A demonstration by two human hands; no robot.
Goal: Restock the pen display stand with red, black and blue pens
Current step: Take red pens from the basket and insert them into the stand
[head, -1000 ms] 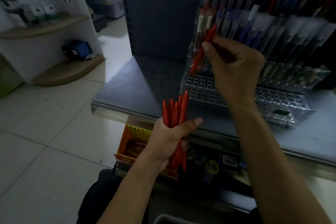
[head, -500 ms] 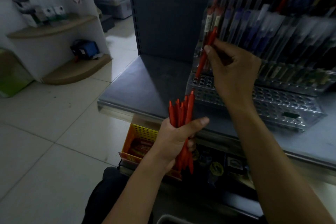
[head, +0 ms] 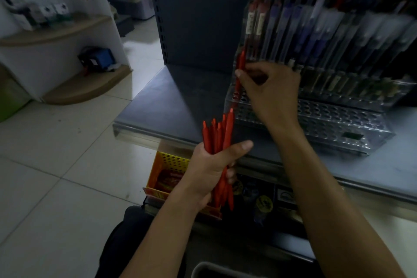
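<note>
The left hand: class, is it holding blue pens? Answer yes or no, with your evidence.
No, the left hand grips a bundle of red pens, and no blue pen shows among them.

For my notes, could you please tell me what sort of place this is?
Probably a shop: a clear perforated plastic pen display stand full of pens sits on a grey metal slotted shelf.

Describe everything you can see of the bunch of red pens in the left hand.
The bunch of red pens is a handful of slim, matte, plastic-looking sticks. The left hand grips it round the middle, roughly upright, ends fanning above the fist and poking out below, in front of the grey shelf edge.
</note>
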